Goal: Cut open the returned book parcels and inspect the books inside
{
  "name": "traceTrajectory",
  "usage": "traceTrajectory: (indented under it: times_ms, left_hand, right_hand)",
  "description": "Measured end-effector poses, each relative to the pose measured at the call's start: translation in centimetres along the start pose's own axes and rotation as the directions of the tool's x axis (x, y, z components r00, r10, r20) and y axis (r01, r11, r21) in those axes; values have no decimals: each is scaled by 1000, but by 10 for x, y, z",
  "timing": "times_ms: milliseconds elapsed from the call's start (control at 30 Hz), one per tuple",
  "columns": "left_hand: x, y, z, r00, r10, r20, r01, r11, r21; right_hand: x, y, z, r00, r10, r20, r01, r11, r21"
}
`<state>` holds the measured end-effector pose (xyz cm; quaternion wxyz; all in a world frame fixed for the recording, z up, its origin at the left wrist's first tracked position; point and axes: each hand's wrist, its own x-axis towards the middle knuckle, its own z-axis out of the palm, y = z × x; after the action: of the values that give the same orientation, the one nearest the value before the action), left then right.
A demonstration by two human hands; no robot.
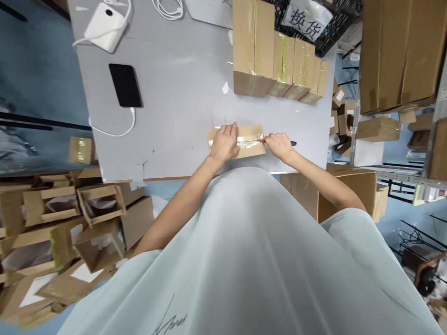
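Note:
A small, flat cardboard box point(249, 148) sealed with shiny clear tape lies near the front edge of the table. Across its left part rests my left hand point(224, 142), fingers toward the far edge and thumb on the near side, holding it down. My right hand point(278, 145) is closed around a slim knife point(294, 143), whose black end sticks out to the right. A red part of the knife shows at my fingertips, and its tip meets the tape at the box's right end. Most of the knife's handle is hidden in my fist.
Several taped boxes point(254, 42) stand at the back right beside a black crate point(326, 46). A black phone point(125, 85) on a white cable and a white power bank point(106, 27) lie at left. Opened cartons point(101, 242) pile up on the floor left; a large carton point(349, 188) stands right.

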<state>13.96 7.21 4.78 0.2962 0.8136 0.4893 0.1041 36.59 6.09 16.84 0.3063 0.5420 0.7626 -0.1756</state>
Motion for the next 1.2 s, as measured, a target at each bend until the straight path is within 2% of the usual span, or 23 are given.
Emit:
traceTrajectory:
  times_ms: [100, 200, 333, 433, 500, 567, 633, 667, 733, 767, 800, 867, 933, 1000, 1100, 1200]
  left_hand:
    - [-3, 12, 3, 999, 15, 33, -15, 1000, -4]
    - [-5, 21, 5, 998, 12, 55, -12, 1000, 2]
    - [-6, 22, 2, 997, 25, 78, -23, 999, -25]
    - [-8, 13, -5, 999, -3, 47, 5, 999, -47]
    - [-13, 4, -13, 1000, -23, 16, 24, 998, -53]
    - [-22, -7, -22, 1000, -19, 5, 20, 998, -55]
    - [-33, -19, -32, 1000, 0, 2, 1, 998, -65]
    - [-40, -26, -37, 1000, 8, -3, -8, 997, -76]
    - [-51, -39, -46, 999, 16, -28, -19, 994, -104]
    - [-57, -46, -50, 999, 15, -45, -20, 993, -120]
    - [-61, -52, -54, 998, 11, -63, -20, 991, -135]
    - [-67, -64, -60, 995, 1, -99, -18, 986, -167]
    - [-69, -72, -61, 992, -10, -128, -17, 979, -205]
    - [-66, -77, -57, 990, -8, -141, -27, 969, -246]
    - [-57, -78, -37, 992, 17, -126, -56, 948, -314]
    - [-47, -76, -12, 997, 0, -76, -29, 928, -371]
  right_hand:
    - [-12, 21, 7, 997, 74, 20, -74, 997, -11]
    - [-18, 29, 13, 993, 116, 34, -116, 993, 7]
    - [-27, 48, 23, 986, 166, 9, -166, 984, 58]
    - [-41, 79, 38, 944, 329, -39, -321, 937, 138]
    - [-48, 95, 55, 889, 450, -85, -404, 858, 317]
    - [-46, 96, 76, 833, 543, -100, -382, 698, 605]
    - [-31, 75, 97, 806, 592, 2, -290, 391, 873]
    - [-21, 58, 107, 799, 598, 65, -243, 223, 944]
    - [2, 18, 119, 801, 570, 181, -191, -43, 981]
    - [11, -2, 122, 811, 540, 224, -181, -133, 974]
    - [19, -19, 122, 820, 514, 252, -173, -199, 965]
    - [24, -42, 119, 827, 498, 262, -138, -271, 953]
    - [18, -50, 112, 819, 535, 207, -59, -281, 958]
    - [4, -45, 104, 799, 591, 112, 43, -241, 970]
    - [-15, -34, 91, 756, 654, -34, 143, -114, 983]
    - [-22, -29, 83, 729, 670, -139, 122, 72, 990]
